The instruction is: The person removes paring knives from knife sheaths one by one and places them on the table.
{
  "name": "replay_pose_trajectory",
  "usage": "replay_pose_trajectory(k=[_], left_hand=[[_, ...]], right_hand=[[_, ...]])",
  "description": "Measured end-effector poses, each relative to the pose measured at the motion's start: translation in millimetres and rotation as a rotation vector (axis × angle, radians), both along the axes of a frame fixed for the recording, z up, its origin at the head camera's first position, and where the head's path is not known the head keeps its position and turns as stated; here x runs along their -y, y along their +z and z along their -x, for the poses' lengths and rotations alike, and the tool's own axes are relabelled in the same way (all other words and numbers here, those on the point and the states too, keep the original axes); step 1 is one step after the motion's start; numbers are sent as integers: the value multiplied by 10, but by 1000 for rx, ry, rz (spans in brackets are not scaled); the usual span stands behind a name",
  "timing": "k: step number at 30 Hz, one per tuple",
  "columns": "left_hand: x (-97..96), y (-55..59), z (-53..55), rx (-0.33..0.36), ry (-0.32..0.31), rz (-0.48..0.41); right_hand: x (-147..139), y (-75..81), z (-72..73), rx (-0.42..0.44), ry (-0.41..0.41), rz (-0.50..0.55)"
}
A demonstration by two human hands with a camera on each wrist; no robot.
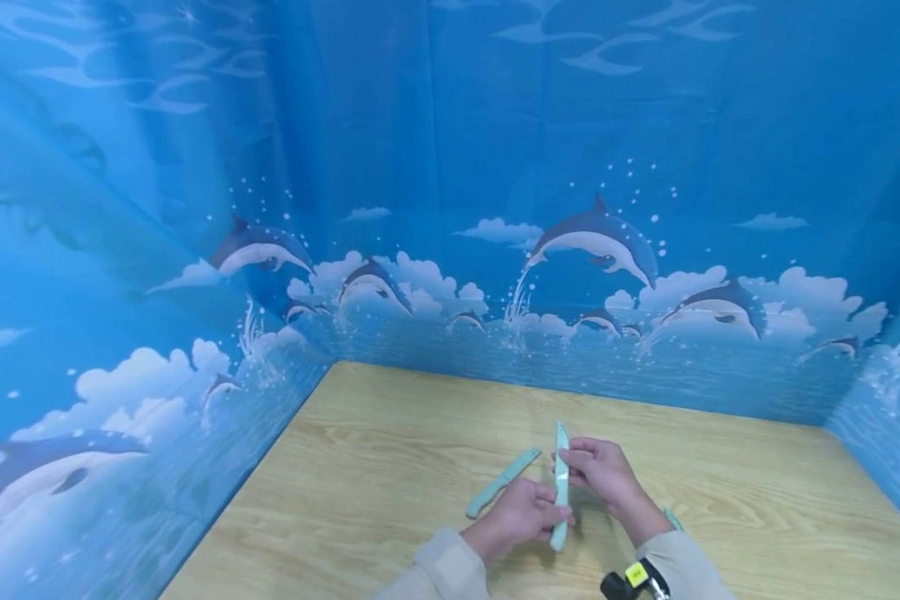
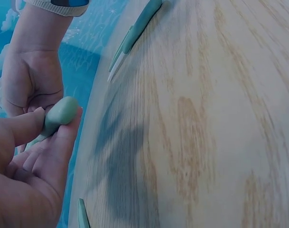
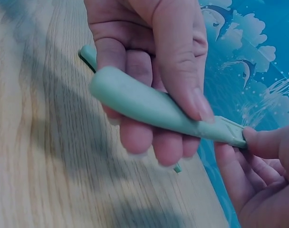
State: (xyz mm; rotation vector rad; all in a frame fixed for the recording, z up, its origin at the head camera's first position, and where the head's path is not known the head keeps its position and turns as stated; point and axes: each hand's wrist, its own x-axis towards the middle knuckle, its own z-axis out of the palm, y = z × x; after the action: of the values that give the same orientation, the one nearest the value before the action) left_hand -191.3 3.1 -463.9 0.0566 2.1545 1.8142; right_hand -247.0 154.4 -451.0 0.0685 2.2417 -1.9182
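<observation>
A pale green knife (image 1: pixel 562 475) is held upright between both hands above the table, its pointed end toward the back. My left hand (image 1: pixel 523 515) grips the handle (image 3: pixel 139 102), with the thumb along its top. Higher up, my right hand (image 1: pixel 602 468) pinches the pale green blade section (image 3: pixel 225 131) between thumb and fingers; whether this is a bare blade or a cover is unclear. Left of the hands, a second pale green knife-shaped piece (image 1: pixel 504 483) lies on the wood. Another green-handled tool (image 2: pixel 140 27) with a whitish end lies beyond my right forearm, mostly hidden in the head view.
The wood-grain table (image 1: pixel 390 450) carries these pieces. A blue curtain (image 1: pixel 450 167) printed with dolphins and clouds surrounds its back and sides. A black device with a yellow label (image 1: pixel 636 573) is strapped at the right wrist.
</observation>
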Motion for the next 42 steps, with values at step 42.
replay_pose_trajectory(k=[42], left_hand=[[30, -103, -47, -7, -46, -69]], right_hand=[[-92, 17, -3, 5, -3, -25]])
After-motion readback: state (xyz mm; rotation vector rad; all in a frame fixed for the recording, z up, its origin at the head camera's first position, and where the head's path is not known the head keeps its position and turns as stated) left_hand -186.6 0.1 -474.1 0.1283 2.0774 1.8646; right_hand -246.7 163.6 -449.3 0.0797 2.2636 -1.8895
